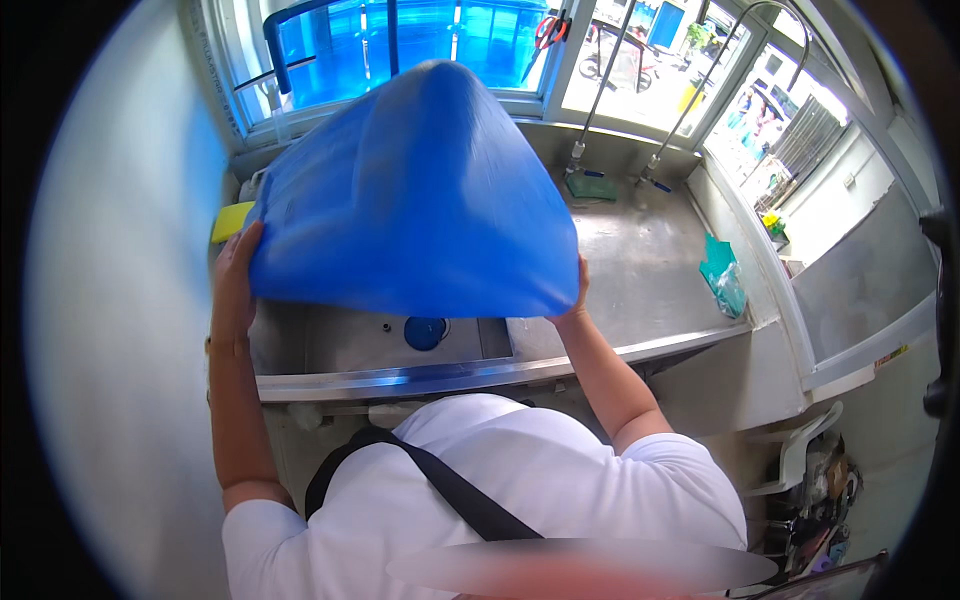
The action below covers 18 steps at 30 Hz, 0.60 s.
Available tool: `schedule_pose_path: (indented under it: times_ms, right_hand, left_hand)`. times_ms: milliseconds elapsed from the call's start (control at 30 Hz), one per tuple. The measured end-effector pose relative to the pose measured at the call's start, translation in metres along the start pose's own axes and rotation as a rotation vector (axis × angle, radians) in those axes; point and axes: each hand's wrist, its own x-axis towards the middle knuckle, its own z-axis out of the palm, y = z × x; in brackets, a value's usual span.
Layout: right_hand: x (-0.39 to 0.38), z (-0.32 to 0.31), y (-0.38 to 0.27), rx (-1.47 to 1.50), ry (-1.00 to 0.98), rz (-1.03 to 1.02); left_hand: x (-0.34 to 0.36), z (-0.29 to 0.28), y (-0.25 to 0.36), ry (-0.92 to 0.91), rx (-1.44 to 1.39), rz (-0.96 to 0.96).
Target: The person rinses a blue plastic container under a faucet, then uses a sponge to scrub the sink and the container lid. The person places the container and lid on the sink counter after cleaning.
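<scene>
Over the steel sink I hold up a large, smooth blue plastic object, like a big container or tub; its exact kind does not show. My left hand grips its left side. On the opposite side my right hand is closed against the lower right edge, with most of its fingers hidden behind the plastic. A round blue piece lies on the sink floor below. Beside the left side of the blue object is a yellow sponge-like block.
A steel counter extends to the right, holding a green pad and a crumpled green-and-clear plastic bag. Two tall faucets rise at the back. Windows stand behind, with red-handled scissors hanging there. A white wall borders the left.
</scene>
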Motion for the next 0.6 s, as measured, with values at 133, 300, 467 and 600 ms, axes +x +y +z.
schedule_pose_path:
  times_ms: [133, 300, 467, 600]
  right_hand:
    - [-0.013, -0.006, 0.018, 0.039, 0.007, 0.048]
    - [-0.008, 0.004, 0.028, -0.042, 0.158, 0.117]
    - [-0.002, 0.015, 0.043, -0.132, 0.333, 0.159]
    - [0.004, 0.023, 0.050, -0.123, 0.193, 0.144]
  left_hand:
    - [0.001, -0.001, -0.009, -0.077, 0.007, -0.053]
    - [0.001, -0.011, -0.005, 0.130, 0.028, -0.041]
    - [0.002, -0.024, -0.001, -0.041, 0.049, -0.027]
    - [0.003, -0.028, 0.003, 0.044, 0.041, -0.001]
